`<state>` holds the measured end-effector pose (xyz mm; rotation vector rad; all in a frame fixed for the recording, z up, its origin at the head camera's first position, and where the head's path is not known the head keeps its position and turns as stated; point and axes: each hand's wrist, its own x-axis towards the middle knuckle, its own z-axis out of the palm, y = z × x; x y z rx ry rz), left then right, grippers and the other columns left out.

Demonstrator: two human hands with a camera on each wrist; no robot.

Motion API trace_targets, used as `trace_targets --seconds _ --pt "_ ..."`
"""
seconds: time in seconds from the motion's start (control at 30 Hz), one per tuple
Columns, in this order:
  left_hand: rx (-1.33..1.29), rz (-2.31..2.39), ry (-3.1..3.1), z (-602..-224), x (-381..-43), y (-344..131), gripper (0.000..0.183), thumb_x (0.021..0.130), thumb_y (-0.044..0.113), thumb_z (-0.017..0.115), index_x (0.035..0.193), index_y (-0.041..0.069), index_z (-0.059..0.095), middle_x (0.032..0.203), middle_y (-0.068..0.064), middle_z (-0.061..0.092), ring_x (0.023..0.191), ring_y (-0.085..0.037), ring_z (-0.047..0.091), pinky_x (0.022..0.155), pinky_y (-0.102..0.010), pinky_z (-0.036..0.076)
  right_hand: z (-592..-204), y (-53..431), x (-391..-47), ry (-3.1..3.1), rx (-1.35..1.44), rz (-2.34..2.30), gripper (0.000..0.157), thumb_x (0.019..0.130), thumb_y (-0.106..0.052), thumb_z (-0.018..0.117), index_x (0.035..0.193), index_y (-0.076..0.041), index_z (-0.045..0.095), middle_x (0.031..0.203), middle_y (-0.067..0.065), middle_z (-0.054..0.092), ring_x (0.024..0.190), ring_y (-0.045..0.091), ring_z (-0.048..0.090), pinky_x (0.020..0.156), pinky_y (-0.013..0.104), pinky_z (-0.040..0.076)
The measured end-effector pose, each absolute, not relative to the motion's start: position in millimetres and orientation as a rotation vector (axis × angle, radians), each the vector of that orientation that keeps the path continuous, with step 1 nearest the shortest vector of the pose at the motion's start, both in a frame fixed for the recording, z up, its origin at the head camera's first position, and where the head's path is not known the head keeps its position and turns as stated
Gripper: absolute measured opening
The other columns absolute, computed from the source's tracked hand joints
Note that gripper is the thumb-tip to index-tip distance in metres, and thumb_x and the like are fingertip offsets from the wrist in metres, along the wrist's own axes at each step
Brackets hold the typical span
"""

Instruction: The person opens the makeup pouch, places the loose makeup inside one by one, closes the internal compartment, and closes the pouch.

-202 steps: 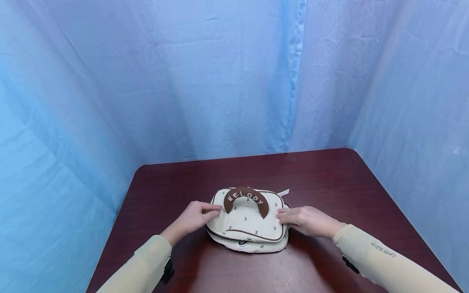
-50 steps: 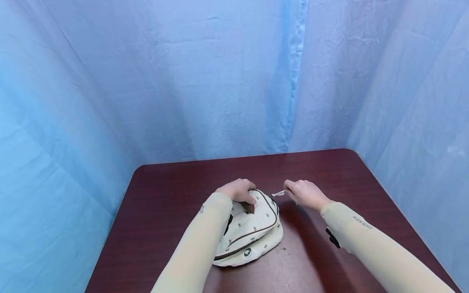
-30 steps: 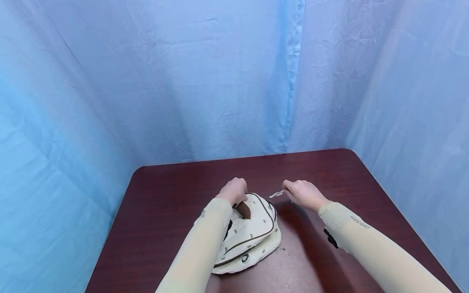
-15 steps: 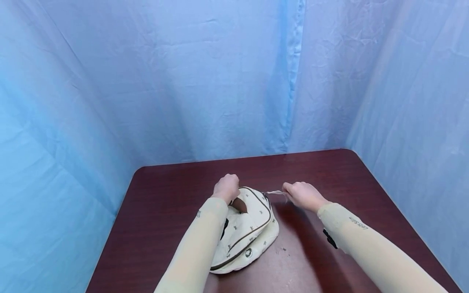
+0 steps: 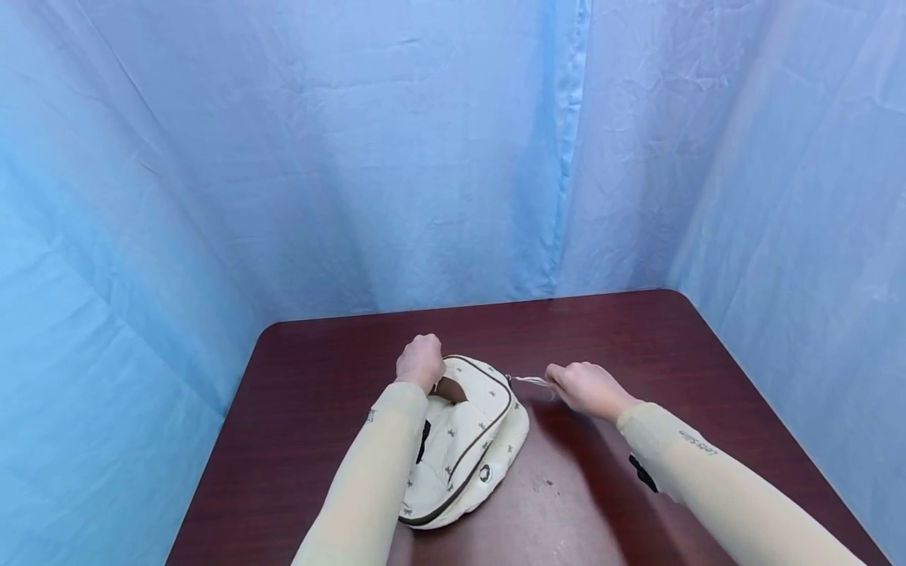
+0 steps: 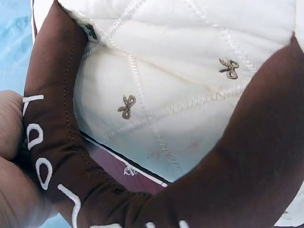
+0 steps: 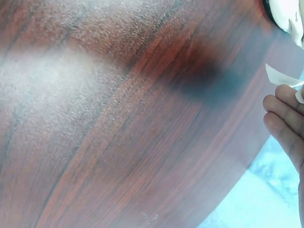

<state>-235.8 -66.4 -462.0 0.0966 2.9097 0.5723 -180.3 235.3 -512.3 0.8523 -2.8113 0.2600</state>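
Observation:
A cream quilted bag with brown piping and small embroidered bows lies turned at an angle on the table. My left hand grips its padded brown handle; the left wrist view shows white letters on that handle and fingers against its outer side. At the bag's far right corner a thin white ribbon stretches out sideways. The ribbon's outer end is pinched by my right hand, beside the bag. In the right wrist view a loose ribbon tip sticks out past the fingers.
Beneath everything is a dark red wood-grain table with rounded far corners. Pale blue curtains hang behind it and at both sides. A few small dark specks lie on the table right of the bag.
Earlier both hands touched the bag's sides. Since then the left hand has taken the handle and the right the ribbon. Over the last second the bag and left hand moved left; the ribbon straightened.

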Motion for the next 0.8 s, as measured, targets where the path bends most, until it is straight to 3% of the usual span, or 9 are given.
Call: trace_targets --seconds 0.27,0.57,0.8 --pt "-0.025 0.581 2.947 -467 -241 -75 0.013 0.095 0.002 0.064 0.088 0.009 0.073 0.096 -0.010 0.073 0.083 -0.029 0.069 0.066 -0.045 0.057 -515 233 -175 -2.820 0.864 0.246 0.022 0.093 -0.006 0.069 0.080 -0.017 0.055 0.060 -0.012 0.043 0.051 0.005 0.037 0.049 0.026 0.037" --pt "-0.052 0.610 2.943 -473 -248 -83 0.015 0.096 0.003 0.062 0.089 0.009 0.073 0.100 -0.012 0.073 0.086 -0.031 0.070 0.066 -0.046 0.057 -508 226 -179 -2.794 0.870 0.242 0.020 0.093 -0.007 0.071 0.082 -0.016 0.056 0.060 -0.012 0.045 0.050 0.005 0.038 0.048 0.026 0.037" --pt "0.053 0.557 2.907 -463 -245 -81 0.011 0.096 0.001 0.063 0.097 0.007 0.072 0.095 -0.010 0.071 0.074 -0.026 0.065 0.060 -0.042 0.052 -502 225 -186 -2.767 0.879 0.248 0.018 0.093 -0.011 0.073 0.084 -0.016 0.059 0.063 -0.014 0.053 0.050 0.005 0.046 0.048 0.029 0.042"
